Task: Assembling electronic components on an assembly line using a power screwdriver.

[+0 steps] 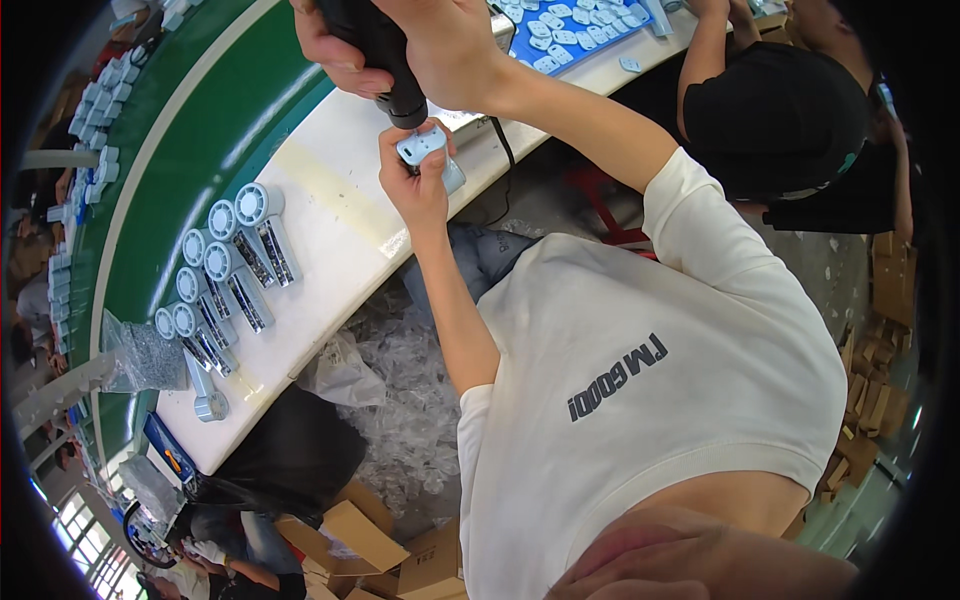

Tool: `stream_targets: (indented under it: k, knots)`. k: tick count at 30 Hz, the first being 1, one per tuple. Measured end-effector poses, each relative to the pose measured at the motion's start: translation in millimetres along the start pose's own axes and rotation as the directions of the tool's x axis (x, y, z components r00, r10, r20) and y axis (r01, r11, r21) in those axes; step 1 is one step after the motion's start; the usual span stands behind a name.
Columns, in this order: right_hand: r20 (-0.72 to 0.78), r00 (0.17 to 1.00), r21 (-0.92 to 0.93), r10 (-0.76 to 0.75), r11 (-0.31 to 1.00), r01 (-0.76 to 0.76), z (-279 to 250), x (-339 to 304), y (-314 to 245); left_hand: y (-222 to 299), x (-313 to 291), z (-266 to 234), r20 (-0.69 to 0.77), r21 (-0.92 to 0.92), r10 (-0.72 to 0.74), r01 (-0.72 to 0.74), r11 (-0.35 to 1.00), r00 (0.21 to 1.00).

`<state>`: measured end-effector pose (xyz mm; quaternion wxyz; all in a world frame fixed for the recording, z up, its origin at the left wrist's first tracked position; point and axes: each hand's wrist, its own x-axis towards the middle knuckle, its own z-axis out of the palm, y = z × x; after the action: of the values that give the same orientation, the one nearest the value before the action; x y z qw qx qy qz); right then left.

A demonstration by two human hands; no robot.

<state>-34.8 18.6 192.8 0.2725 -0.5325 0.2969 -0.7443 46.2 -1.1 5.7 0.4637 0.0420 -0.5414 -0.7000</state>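
While the right hand [450,62] is wrapping tightly around a black power driver [372,45], aiming its tip down at the end of a light blue casing [454,178], the left hand [415,192] is gripping that casing over the bench [340,205], thumb pressing on its face, apparently bracing it against the driver's push and twist. Farther left on the bench, several handheld fans [223,262] are lying side by side, most showing inner parts along their handles, probably lined up for easy reach.
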Motion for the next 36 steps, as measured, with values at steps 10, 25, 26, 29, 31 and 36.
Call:
stream_targets:
  k: [10,25,26,29,31,36]
  knots:
    - [-0.011,1.000,-0.028,0.011,1.000,-0.011,0.3,-1.7,6.1,-2.5,-1.9,-1.2,-0.003,-0.003,0.017,-0.017,1.000,1.000]
    - [-0.064,0.992,-0.195,-0.108,0.976,0.094,-47.4,-35.2,-16.5,1.6,0.5,3.9,-0.003,0.043,0.058,-0.058,0.997,0.998]
    - [-0.160,0.984,-0.061,-0.073,0.996,0.064,-56.5,-40.8,-6.4,2.4,1.1,2.5,-0.005,0.045,0.046,-0.046,0.998,0.999]
    - [-0.249,0.967,-0.227,-0.051,0.974,-0.007,-79.0,-58.3,18.3,0.9,0.4,-0.5,-0.008,0.048,0.048,-0.048,0.998,0.999]
    - [-0.239,0.969,-0.206,-0.060,0.979,0.010,-86.6,-64.4,28.6,0.6,-0.5,0.0,0.007,0.034,0.071,-0.071,0.997,0.997]
    - [-0.247,0.960,-0.326,-0.135,0.944,0.049,-89.5,-70.5,35.4,-0.1,0.0,1.7,0.012,0.034,0.070,-0.070,0.997,0.997]
